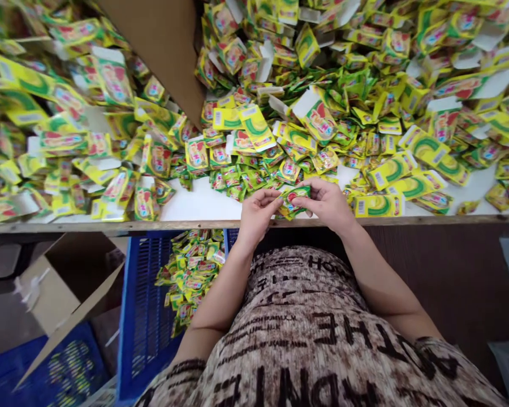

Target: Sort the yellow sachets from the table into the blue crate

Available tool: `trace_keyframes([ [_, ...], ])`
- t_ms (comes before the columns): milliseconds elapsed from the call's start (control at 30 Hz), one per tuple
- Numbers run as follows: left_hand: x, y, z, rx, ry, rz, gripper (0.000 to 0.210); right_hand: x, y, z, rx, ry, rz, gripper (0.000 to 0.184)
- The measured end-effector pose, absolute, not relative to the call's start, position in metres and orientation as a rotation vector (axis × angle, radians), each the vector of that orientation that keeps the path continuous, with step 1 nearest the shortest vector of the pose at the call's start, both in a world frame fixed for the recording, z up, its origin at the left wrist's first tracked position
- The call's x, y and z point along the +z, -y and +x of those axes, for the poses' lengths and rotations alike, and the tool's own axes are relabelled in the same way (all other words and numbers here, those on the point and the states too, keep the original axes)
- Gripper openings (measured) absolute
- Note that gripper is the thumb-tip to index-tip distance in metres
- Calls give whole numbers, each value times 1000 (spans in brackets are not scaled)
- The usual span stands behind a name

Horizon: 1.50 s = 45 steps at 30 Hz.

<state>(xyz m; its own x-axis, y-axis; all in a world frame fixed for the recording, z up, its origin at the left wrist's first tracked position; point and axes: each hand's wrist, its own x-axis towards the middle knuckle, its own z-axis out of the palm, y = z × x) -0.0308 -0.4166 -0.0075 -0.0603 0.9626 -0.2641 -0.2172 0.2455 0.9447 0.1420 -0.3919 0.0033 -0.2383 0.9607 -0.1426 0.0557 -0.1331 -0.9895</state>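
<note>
Green packet, pinched from both sides
I see my left grip and right grip closed on it over the white counter.

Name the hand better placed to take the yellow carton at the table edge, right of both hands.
Right, probably: the right hand is beside the yellow carton; the left hand is farther away. Both hold the green packet, so the right must let go first.

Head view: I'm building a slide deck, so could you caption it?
Left hand and right hand hold a small printed packet over a white tabletop heaped with yellow cartons.
</note>
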Motion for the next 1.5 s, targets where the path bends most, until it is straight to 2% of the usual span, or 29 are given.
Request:
trace_keyframes([
  [133,-11,414,-19,1221,-1221,805,23,-6,396,148,1440,1323,-1298,33],
  [333,-8,421,-4,1330,-1226,726,33,-11,400,138,1496,816,-1214,49],
  [500,-9,422,6,1346,-1193,710,35,-19,407,132,1447,876,-1246,50],
  [633,-16,416,6,1289,-1236,601,40,-24,410,135,1257,962,-1334,53],
  [733,-15,414,8,1268,-1240,560,38,-24,408,142,1321,1043,-1309,46],
  [833,-9,411,12,1152,-1197,761,32,-21,409,155,1306,1074,-1266,35],
  [967,-10,398,30,929,-1099,1210,29,-16,419,190,977,1027,-1409,29],
  [1100,-21,381,77,788,-1001,1745,26,-16,433,254,610,736,-1473,27],
  [1233,-24,372,139,577,-975,2308,45,-24,445,314,269,580,-1485,29],
  [1300,-23,368,162,466,-891,2467,47,-29,450,329,213,554,-1501,30],
  [1433,-24,356,171,309,-636,2528,36,-35,458,333,287,530,-1515,32],
  [1500,-27,351,160,348,-651,2415,42,-36,459,327,357,536,-1525,34],
])
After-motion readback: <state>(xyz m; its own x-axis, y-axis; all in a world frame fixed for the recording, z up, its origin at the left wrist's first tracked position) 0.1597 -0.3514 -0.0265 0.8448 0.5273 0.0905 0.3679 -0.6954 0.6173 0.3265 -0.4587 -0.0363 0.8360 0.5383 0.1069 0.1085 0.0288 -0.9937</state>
